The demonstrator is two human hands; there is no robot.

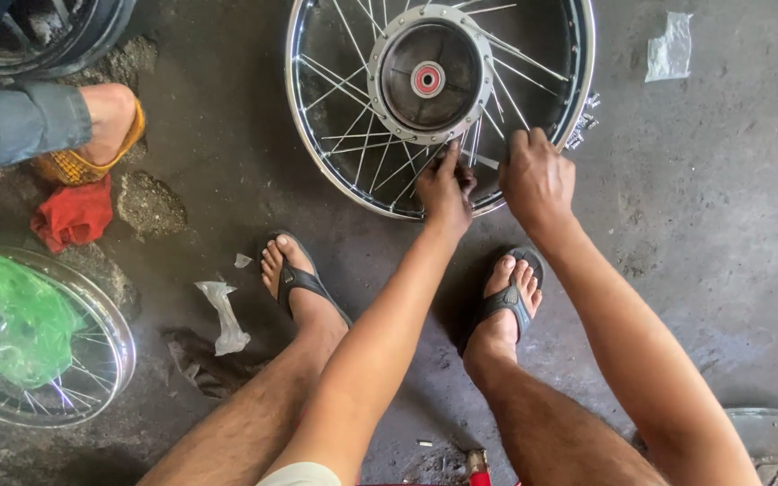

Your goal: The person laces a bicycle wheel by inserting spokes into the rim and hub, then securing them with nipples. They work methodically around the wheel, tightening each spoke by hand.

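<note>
Squatting over a spoked wheel [439,99] lying flat on the floor [704,225], the left hand [446,187] pinches a spoke at the near rim; the right hand [536,175], just beside, grips spokes running toward the hub.

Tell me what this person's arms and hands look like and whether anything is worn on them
Both forearms are bare: no sleeves, gloves, watch or rings visible. The left hand and right hand look smudged with dark grime around the fingers. A pale hem edge shows near the left arm at the bottom.
</note>
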